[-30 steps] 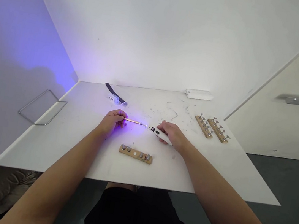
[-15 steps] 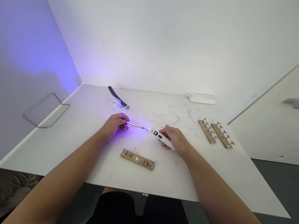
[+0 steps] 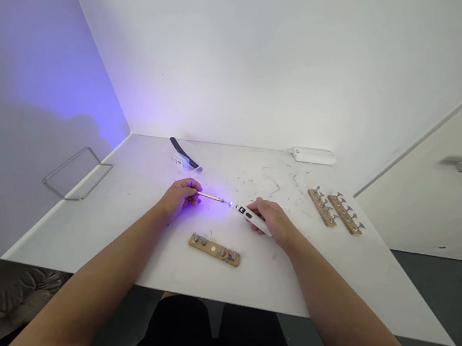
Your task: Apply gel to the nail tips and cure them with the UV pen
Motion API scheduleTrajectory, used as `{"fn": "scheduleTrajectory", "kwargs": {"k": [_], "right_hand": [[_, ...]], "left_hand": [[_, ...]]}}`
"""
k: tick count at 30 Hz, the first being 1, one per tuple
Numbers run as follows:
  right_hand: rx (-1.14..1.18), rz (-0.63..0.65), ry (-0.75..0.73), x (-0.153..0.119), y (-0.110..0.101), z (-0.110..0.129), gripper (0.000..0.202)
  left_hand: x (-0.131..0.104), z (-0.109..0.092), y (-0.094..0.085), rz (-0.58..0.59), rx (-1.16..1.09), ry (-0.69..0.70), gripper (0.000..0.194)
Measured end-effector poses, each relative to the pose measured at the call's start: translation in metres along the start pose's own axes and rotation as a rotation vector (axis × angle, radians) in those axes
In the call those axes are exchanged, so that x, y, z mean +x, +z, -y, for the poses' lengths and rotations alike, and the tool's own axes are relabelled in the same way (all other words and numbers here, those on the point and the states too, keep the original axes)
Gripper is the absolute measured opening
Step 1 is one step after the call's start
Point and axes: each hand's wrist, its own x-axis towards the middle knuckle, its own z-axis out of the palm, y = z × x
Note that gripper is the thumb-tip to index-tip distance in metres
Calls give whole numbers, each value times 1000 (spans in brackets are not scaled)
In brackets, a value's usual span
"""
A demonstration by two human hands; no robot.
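- White back wall (image 3: 232, 66) meets the desk (image 3: 111, 217) along its far edge; left wall (image 3: 51, 76), tinted violet, borders the left edge.
- Left hand (image 3: 182, 197): fingers pinched on a copper stick (image 3: 209, 196) above mid-desk, its thin tip directed toward the right edge.
- Right hand (image 3: 270, 216): fingers clamped round a white pen lamp (image 3: 256, 220), lit end at the stick's tip. Contact between the two cannot be confirmed.
- Step in hand, as judged: light being applied to the tip; detail there too small to identify.
- Next move, as judged: any shift calls for a steady left pinch and a lamp drawn straight back, without knocking the tip.
- Toward the near edge, between the forearms: one pegged strip (image 3: 208, 246), the closest obstacle below the hands.
- Toward the far right corner: two more strips (image 3: 322, 208), side by side.
- Far edge: black file (image 3: 179, 147) left, white box (image 3: 314, 156) right.
- Left edge: wire frame (image 3: 97, 182); sideways room appears wider than room toward the near edge.
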Motion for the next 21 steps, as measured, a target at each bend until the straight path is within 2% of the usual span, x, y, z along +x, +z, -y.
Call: {"fn": "scheduleTrajectory", "kwargs": {"k": [21], "right_hand": [[1, -9, 45, -8, 3, 16, 46]], "left_hand": [[2, 4, -2, -26, 9, 10, 10]]}}
